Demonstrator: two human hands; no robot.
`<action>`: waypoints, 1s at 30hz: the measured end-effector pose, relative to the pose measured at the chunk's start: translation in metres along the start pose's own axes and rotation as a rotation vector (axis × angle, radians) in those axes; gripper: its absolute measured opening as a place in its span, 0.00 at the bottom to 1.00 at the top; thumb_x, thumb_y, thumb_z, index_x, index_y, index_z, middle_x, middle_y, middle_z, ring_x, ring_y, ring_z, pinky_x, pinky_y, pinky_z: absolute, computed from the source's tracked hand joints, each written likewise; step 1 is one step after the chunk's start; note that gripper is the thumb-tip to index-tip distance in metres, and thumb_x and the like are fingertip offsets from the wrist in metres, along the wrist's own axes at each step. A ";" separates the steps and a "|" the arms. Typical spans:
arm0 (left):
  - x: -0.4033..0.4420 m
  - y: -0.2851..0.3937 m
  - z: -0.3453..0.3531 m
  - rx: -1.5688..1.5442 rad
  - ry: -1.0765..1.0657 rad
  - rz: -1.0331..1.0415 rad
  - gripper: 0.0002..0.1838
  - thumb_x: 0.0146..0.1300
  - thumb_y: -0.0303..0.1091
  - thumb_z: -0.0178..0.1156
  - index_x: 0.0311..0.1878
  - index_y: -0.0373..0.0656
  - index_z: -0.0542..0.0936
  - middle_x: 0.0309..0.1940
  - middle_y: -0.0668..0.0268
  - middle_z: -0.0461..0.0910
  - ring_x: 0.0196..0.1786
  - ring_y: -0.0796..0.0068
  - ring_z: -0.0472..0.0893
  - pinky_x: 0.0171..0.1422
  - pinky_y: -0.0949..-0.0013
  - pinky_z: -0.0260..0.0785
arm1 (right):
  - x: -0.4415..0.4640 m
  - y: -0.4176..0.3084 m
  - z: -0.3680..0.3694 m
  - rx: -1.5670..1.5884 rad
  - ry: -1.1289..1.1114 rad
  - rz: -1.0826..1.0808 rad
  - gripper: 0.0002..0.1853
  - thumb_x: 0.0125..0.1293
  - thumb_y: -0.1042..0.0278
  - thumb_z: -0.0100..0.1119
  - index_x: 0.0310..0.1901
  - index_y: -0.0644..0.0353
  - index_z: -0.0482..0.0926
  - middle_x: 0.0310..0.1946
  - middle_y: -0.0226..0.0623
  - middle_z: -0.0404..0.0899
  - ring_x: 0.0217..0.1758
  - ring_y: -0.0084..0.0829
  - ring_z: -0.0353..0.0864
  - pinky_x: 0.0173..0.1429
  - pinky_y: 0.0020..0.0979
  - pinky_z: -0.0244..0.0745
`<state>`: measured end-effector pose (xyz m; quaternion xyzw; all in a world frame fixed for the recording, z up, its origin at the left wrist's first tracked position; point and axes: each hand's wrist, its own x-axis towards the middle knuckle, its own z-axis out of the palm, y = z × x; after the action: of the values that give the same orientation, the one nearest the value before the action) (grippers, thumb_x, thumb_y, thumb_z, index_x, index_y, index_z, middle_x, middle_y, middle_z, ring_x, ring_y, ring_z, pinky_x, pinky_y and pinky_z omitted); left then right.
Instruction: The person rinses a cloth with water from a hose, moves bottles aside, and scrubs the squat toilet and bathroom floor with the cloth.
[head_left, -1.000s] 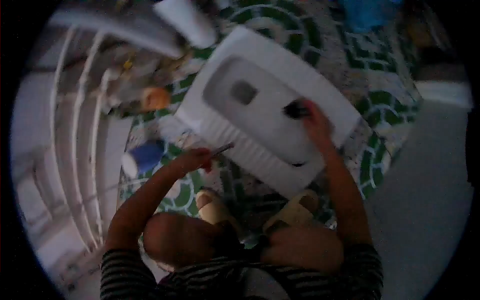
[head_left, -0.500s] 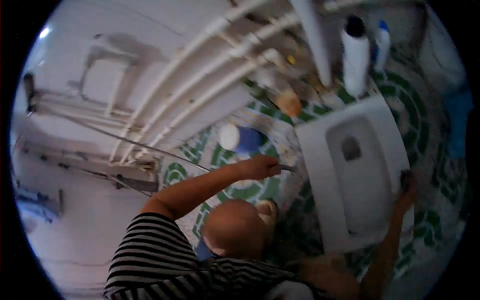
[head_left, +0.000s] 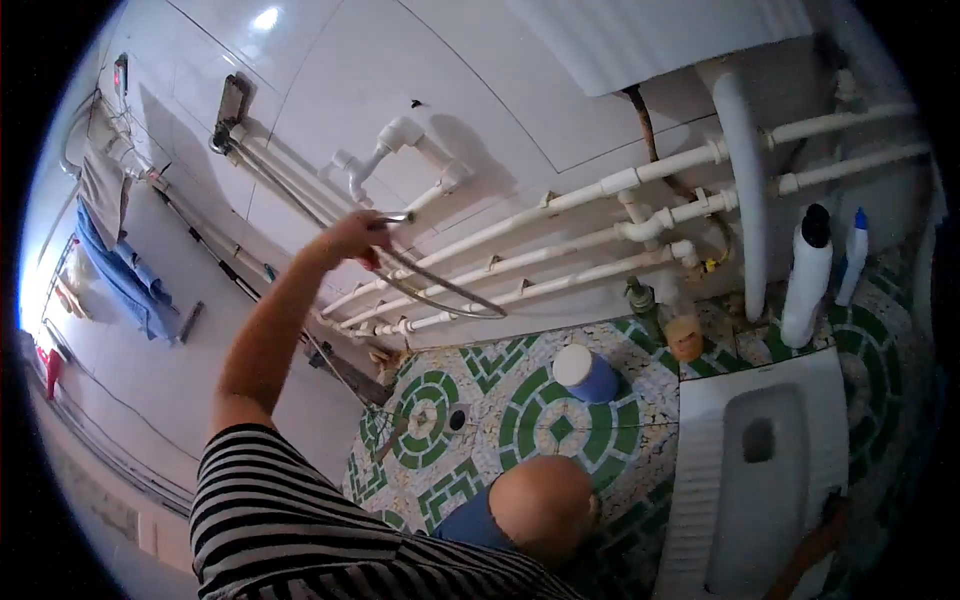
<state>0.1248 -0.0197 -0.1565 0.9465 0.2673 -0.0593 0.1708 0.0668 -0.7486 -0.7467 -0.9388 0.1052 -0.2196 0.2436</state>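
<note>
In the head view, my left hand [head_left: 350,240] is clasping a metal nozzle [head_left: 398,217] before the wall pipes [head_left: 575,240], where tugging could snag the hose [head_left: 455,306]; my right hand [head_left: 822,535] is holding a dark object [head_left: 832,504] by the squat toilet [head_left: 695,490]; loosening could drop it.

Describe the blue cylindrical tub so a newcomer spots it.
Find the white squat toilet at lower right. Left of its upper end, on the green-patterned floor, sits the blue cylindrical tub. Its wide white end sets it apart from the slim green bottle nearby.
</note>
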 end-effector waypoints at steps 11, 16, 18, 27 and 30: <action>0.051 -0.046 -0.167 -0.449 1.079 0.497 0.03 0.60 0.26 0.51 0.36 0.41 0.73 0.30 0.66 0.75 0.29 0.72 0.76 0.29 0.72 0.67 | -0.001 0.003 0.008 0.043 -0.018 0.053 0.20 0.67 0.68 0.42 0.58 0.65 0.70 0.52 0.47 0.74 0.54 0.45 0.73 0.61 0.38 0.65; 0.055 0.122 -0.040 0.448 1.334 1.117 0.18 0.48 0.13 0.45 0.41 0.40 0.74 0.42 0.55 0.76 0.50 0.54 0.73 0.55 0.62 0.65 | 0.000 -0.002 0.003 0.043 -0.009 0.070 0.20 0.67 0.68 0.42 0.58 0.66 0.70 0.52 0.47 0.74 0.54 0.45 0.73 0.61 0.38 0.65; 0.044 0.149 0.032 0.327 0.899 1.158 0.15 0.49 0.14 0.49 0.41 0.39 0.74 0.48 0.51 0.74 0.54 0.48 0.71 0.57 0.57 0.65 | 0.000 0.005 0.008 0.089 0.009 0.088 0.20 0.67 0.69 0.42 0.58 0.66 0.70 0.52 0.47 0.74 0.54 0.45 0.73 0.61 0.38 0.65; 0.094 0.084 0.206 1.094 0.524 0.831 0.08 0.50 0.27 0.58 0.35 0.43 0.75 0.49 0.57 0.71 0.54 0.53 0.72 0.52 0.60 0.71 | 0.013 -0.069 -0.043 -0.010 -0.106 0.309 0.21 0.60 0.80 0.46 0.57 0.62 0.71 0.51 0.47 0.75 0.55 0.45 0.72 0.61 0.38 0.65; 0.065 0.121 0.228 1.086 0.270 0.566 0.11 0.51 0.30 0.61 0.39 0.42 0.76 0.46 0.56 0.72 0.47 0.53 0.76 0.45 0.58 0.73 | -0.002 -0.049 -0.022 0.266 -0.144 0.032 0.25 0.55 0.86 0.47 0.57 0.60 0.70 0.51 0.48 0.74 0.55 0.47 0.71 0.61 0.39 0.65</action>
<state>0.2387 -0.1654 -0.3477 0.9316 -0.0426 -0.0188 -0.3605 0.0594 -0.7149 -0.7052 -0.9097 0.0724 -0.1600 0.3762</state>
